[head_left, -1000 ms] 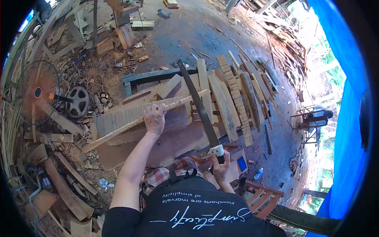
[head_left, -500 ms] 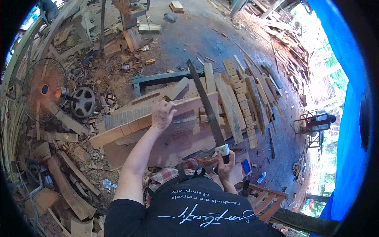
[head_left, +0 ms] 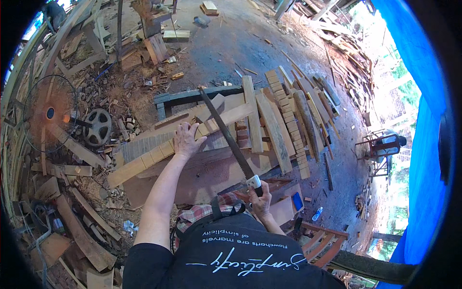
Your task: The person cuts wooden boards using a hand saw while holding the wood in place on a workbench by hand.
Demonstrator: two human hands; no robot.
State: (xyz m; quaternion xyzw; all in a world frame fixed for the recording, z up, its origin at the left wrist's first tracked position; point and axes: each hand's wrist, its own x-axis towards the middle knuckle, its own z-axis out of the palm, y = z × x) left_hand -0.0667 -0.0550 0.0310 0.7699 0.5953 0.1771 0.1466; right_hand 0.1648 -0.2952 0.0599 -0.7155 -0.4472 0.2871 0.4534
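Before us, our left hand (head_left: 187, 141) lies spread on a pale, lined plank (head_left: 154, 155), our right hand (head_left: 261, 202) gripping a dark saw (head_left: 228, 134).

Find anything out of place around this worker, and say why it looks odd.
A plastic bottle lies on its side on the floor, right of the right hand; a crumpled pale scrap, perhaps plastic, lies at left. Both look like litter.

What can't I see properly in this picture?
In the head view:
- Part of the light board: hidden under the left hand.
- Part of the saw handle: wrapped inside the right hand.
- Fan blades: blurred, seemingly from spinning.
- Blue sheet: cut off by the picture's dark rim.
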